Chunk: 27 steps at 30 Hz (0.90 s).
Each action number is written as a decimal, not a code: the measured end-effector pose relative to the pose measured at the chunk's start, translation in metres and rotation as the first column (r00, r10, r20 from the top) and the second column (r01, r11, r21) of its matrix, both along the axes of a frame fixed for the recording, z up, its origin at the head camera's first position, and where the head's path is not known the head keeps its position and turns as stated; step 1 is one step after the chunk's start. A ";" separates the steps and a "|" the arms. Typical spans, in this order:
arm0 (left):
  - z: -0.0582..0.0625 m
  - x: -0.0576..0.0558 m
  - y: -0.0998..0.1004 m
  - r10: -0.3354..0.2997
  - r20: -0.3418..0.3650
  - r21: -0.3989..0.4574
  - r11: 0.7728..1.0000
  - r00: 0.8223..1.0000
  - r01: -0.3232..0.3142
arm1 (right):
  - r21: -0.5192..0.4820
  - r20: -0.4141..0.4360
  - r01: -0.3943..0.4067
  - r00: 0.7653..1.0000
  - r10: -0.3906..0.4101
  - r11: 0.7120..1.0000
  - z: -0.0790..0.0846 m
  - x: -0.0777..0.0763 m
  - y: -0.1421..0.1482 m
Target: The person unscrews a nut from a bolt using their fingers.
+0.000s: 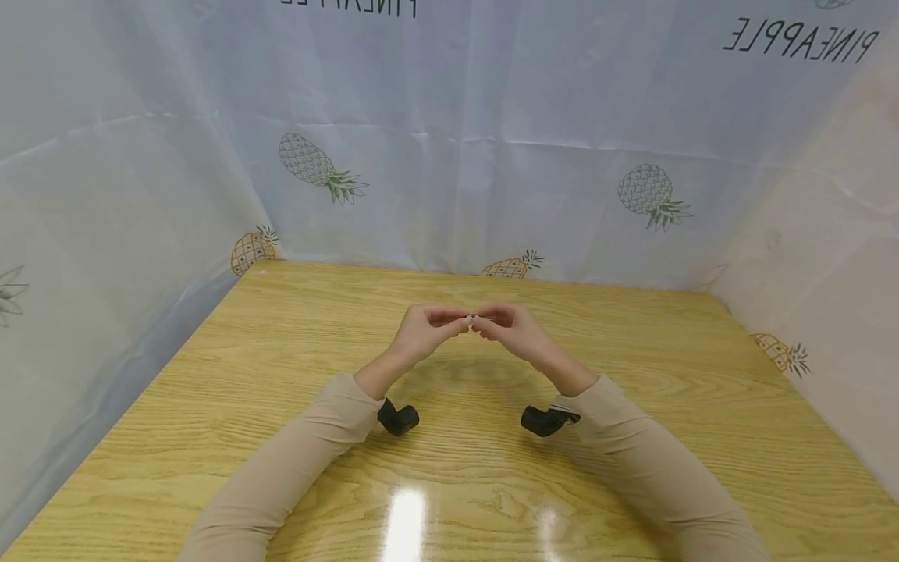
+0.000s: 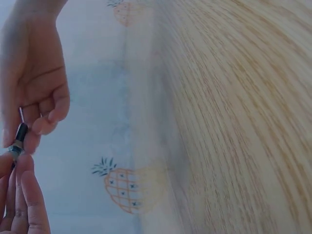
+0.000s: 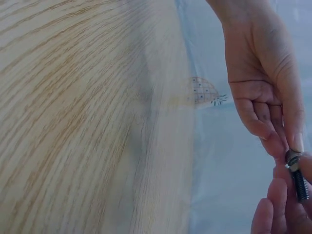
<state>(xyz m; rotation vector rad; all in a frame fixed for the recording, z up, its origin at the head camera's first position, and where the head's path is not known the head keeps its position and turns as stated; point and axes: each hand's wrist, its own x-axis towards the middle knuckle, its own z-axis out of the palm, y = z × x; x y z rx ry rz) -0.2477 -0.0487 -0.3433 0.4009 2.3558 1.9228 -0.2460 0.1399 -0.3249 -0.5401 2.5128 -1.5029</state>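
Observation:
Both hands meet over the middle of the table, fingertips together around a small bolt [image 1: 470,318]. In the right wrist view the bolt [image 3: 300,186] shows a dark threaded shank and a silvery hex collar [image 3: 293,161] near one end. My left hand [image 1: 423,334] pinches the collar end between thumb and fingertips. From the other side my right hand [image 1: 518,332] pinches the bolt with its thumb beside the shank. The left wrist view shows the dark shank [image 2: 22,130] pointing toward the right hand [image 2: 36,73]. Fingertips hide part of the bolt.
A wood-grain table [image 1: 316,328] spreads below the hands. White cloth [image 1: 449,195] printed with pineapples hangs behind it and along both sides. Black wrist devices [image 1: 399,418] stick out beneath the beige sleeves [image 1: 295,453].

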 end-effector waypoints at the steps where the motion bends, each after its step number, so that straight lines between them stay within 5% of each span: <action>1: 0.000 0.000 0.000 0.001 0.000 0.004 1.000 1.000 -0.001 | -0.005 -0.007 0.001 1.000 -0.001 1.000 0.000 0.000 0.000; 27: 0.000 0.000 -0.001 -0.006 0.023 0.013 1.000 1.000 0.005 | 0.031 0.001 -0.016 1.000 0.016 0.999 0.000 -0.001 -0.001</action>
